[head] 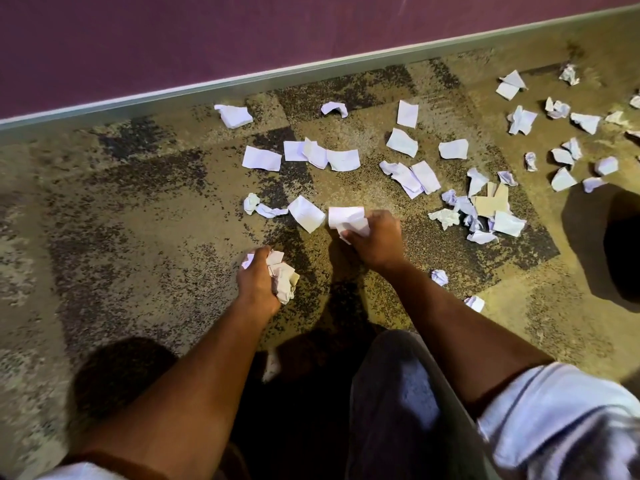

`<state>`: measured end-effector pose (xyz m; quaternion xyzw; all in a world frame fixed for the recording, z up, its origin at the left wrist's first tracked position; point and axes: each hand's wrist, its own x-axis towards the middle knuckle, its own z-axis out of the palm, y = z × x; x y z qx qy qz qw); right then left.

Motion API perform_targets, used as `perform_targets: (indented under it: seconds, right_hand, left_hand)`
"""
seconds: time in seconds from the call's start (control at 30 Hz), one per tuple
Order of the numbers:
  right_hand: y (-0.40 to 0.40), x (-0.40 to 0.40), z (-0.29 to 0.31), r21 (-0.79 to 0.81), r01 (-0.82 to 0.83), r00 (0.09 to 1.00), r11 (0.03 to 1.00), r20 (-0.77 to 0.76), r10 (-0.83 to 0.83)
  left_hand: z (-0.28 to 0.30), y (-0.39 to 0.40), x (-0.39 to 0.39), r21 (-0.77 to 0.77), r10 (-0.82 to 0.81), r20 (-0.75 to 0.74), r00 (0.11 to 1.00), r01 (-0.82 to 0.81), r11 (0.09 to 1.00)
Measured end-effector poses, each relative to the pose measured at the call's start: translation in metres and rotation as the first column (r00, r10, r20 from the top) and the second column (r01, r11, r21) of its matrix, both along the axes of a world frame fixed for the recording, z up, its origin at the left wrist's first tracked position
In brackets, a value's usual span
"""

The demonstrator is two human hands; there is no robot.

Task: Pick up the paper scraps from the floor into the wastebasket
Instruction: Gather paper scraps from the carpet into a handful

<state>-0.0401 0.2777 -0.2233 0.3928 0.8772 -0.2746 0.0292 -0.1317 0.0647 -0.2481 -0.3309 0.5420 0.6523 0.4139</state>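
Observation:
Several white paper scraps lie scattered over the patterned carpet (138,220), flat ones (261,158) in the middle and crumpled ones (557,109) toward the right. My left hand (258,280) is closed around a bunch of crumpled scraps (282,278) just above the floor. My right hand (375,239) grips white paper pieces (346,218) at floor level, beside a flat scrap (306,213). A dark rounded shape (620,244) at the right edge may be the wastebasket; I cannot tell for sure.
A purple wall (242,32) with a grey baseboard (277,76) runs along the far side. My knee in dark trousers (398,393) is in the foreground. A beige cardboard piece (491,202) lies among scraps at right. Small scraps (439,277) lie near my right forearm.

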Motion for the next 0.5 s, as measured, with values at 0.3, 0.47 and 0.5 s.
perform_targets:
  seconds: [0.3,0.47,0.5]
  right_hand:
    - [0.017,-0.042,-0.005,0.124,-0.348,0.937,0.929,0.055,0.344]
    - [0.014,-0.045,-0.002,0.113,-0.266,0.963,0.957,-0.009,0.269]
    - [0.013,-0.045,-0.002,0.028,-0.184,0.982,0.983,-0.05,0.185]
  left_hand:
    - [-0.009,0.005,0.003,-0.017,-0.007,0.033,0.999,0.008,1.0]
    - [-0.008,0.01,0.002,0.016,0.045,0.05,0.998,-0.046,0.999]
    - [-0.01,0.011,0.001,0.014,0.05,0.051,0.997,-0.05,0.999]
